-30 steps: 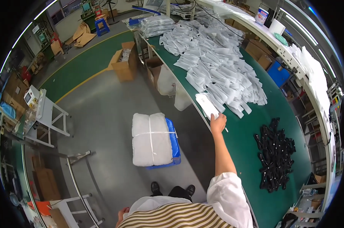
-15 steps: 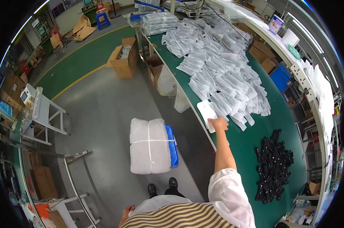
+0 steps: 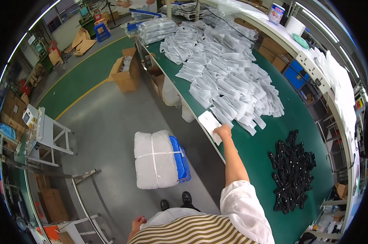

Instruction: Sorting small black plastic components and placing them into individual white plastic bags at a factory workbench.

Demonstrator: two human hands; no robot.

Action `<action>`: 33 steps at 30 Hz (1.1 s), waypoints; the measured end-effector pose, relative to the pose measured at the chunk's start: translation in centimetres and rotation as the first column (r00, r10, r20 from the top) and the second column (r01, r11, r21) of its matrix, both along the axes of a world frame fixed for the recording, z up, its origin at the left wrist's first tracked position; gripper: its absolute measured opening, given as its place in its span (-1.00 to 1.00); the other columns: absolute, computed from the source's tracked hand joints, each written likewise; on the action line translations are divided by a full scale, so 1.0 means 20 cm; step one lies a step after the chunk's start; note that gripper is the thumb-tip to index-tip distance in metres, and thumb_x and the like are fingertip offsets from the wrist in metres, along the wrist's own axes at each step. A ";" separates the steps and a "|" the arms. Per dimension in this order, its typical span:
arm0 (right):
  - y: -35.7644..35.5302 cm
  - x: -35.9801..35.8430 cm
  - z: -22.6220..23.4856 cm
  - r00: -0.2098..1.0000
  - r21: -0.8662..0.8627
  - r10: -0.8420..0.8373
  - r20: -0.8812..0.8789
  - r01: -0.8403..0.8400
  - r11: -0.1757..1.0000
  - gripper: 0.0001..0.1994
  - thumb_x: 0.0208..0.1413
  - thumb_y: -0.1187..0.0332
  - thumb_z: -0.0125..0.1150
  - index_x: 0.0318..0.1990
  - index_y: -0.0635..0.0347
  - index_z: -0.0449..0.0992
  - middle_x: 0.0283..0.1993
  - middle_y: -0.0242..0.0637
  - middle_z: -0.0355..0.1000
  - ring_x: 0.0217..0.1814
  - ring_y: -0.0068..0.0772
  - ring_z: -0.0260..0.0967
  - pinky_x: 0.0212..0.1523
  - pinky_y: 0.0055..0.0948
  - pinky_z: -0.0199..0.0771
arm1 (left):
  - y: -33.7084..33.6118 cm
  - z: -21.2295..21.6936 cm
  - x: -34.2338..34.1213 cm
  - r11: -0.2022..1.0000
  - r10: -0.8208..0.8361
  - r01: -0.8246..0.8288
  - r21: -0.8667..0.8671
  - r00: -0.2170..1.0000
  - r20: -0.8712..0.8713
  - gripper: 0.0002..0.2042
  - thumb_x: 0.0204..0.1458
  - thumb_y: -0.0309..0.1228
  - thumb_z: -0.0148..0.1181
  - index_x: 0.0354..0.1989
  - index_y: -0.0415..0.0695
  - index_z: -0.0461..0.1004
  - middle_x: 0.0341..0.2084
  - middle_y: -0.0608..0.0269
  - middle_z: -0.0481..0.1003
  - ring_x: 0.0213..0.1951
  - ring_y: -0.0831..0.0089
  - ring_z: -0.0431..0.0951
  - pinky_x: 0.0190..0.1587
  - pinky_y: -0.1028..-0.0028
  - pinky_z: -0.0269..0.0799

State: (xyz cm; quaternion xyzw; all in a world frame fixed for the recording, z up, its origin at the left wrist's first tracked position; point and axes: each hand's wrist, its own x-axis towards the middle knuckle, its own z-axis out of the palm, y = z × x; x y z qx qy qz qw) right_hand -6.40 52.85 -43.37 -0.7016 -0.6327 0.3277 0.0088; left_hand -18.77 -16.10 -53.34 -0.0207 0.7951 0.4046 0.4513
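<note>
On the near left edge of the green table (image 3: 249, 156) lies a flat white rectangular piece (image 3: 209, 120); whether it is one piece or a thin stack I cannot make out. My right hand (image 3: 223, 131) is closed on its near right edge, fingers curled. Just beyond the hand begins a large heap of pale grey-white flat pouches (image 3: 228, 87), loosely overlapping. My left hand (image 3: 139, 223) hangs low beside my body, fingers curled, with nothing seen in it.
Black handle-like parts (image 3: 292, 175) are piled on the table's right. A strapped grey-white fabric bundle (image 3: 153, 162) with a blue bag (image 3: 182, 162) sits by my feet. An open carton (image 3: 125, 75) stands beyond. A white shelf with a socket strip (image 3: 313, 72) borders the right.
The whole view has shifted slightly, with the table's things now further left. My right hand stays on the white piece. Another person's hands now show at the top edge.
</note>
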 end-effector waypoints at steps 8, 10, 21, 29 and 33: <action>-0.23 0.97 -0.05 1.000 0.035 -0.009 0.016 0.008 0.999 -0.37 -0.52 0.14 0.56 -0.22 0.42 0.59 -0.17 0.14 0.56 -0.10 -0.01 0.57 -0.05 -0.20 0.56 | 0.11 -0.11 -0.08 0.941 -0.330 0.329 -0.073 0.944 0.002 -0.68 0.19 -0.25 0.18 -0.06 -0.27 0.54 -0.35 0.19 0.62 -0.29 0.47 0.57 -0.14 0.43 0.48; -0.33 1.18 -0.08 0.997 0.036 -0.077 0.031 0.076 0.996 -0.35 -0.53 0.13 0.56 -0.20 0.40 0.60 -0.16 0.11 0.56 -0.10 -0.02 0.57 -0.05 -0.22 0.56 | 0.15 -0.14 -0.12 0.897 -0.433 0.436 -0.076 0.900 0.054 -0.68 0.19 -0.23 0.19 -0.08 -0.26 0.56 -0.36 0.20 0.62 -0.29 0.49 0.56 -0.14 0.43 0.47; -0.69 1.50 0.01 0.962 0.107 -0.227 0.153 0.212 0.971 -0.31 -0.33 0.13 0.53 0.07 0.06 0.48 0.03 -0.05 0.46 0.11 -0.06 0.43 0.09 -0.09 0.45 | 0.37 -0.56 -0.19 0.839 -0.535 0.536 0.089 0.844 -0.037 -0.64 0.19 -0.17 0.19 -0.08 -0.25 0.56 -0.35 0.24 0.62 -0.28 0.50 0.56 -0.12 0.43 0.47; -0.73 1.43 0.09 0.955 0.265 -0.222 0.198 0.165 0.950 -0.43 -0.22 0.24 0.45 0.04 0.12 0.44 0.06 -0.07 0.31 0.18 0.07 0.27 0.10 0.17 0.28 | 0.24 -0.68 -0.39 0.883 -0.445 0.454 0.119 0.891 -0.096 -0.61 0.18 -0.12 0.19 -0.08 -0.24 0.57 -0.35 0.26 0.62 -0.26 0.50 0.56 -0.10 0.43 0.47; -0.76 1.44 0.00 0.930 0.364 -0.315 0.186 0.233 0.902 -0.41 -0.21 0.27 0.43 0.08 0.08 0.44 0.06 -0.09 0.30 0.16 0.03 0.27 0.06 0.14 0.32 | 0.26 -0.77 -0.48 0.894 -0.412 0.425 0.141 0.904 -0.116 -0.60 0.18 -0.10 0.19 -0.08 -0.23 0.57 -0.35 0.27 0.62 -0.26 0.50 0.56 -0.09 0.43 0.47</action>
